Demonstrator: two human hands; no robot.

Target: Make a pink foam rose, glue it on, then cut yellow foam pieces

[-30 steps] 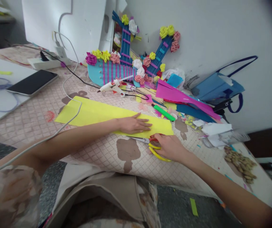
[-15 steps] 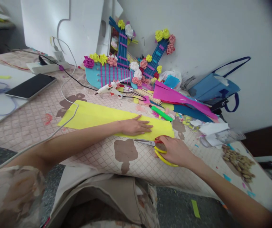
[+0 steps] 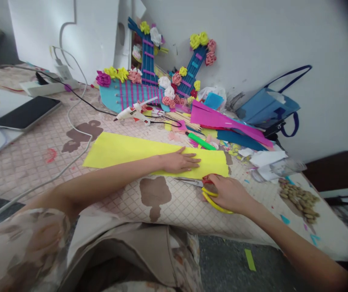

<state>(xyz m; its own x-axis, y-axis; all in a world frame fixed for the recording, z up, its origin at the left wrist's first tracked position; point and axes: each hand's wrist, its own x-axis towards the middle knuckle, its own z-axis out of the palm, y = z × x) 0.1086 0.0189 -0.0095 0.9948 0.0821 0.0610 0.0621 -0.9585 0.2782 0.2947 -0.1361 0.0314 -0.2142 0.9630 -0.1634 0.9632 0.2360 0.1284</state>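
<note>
A long sheet of yellow paper [image 3: 125,148] lies across the front of the table. My left hand [image 3: 180,161] rests flat on it, right of its middle, fingers stretched out. My right hand [image 3: 230,192], near the sheet's right end, is closed on a pair of scissors [image 3: 214,202] with yellow and red handles. Their metal blades point left along the sheet's near edge. Whether the blades touch the paper, I cannot tell.
Behind the sheet are a white glue gun [image 3: 134,112], a green marker [image 3: 201,141] and magenta paper [image 3: 225,119]. Two flower-trimmed blue guitar shapes [image 3: 131,94] lean at the back. Peanuts [image 3: 299,198] lie right, a tablet [image 3: 28,112] left. A white cable [image 3: 55,174] crosses the left side.
The yellow sheet, under my left hand, has slid slightly right, and my right hand with the scissors has shifted right too. The whole view has turned a little to the right.
</note>
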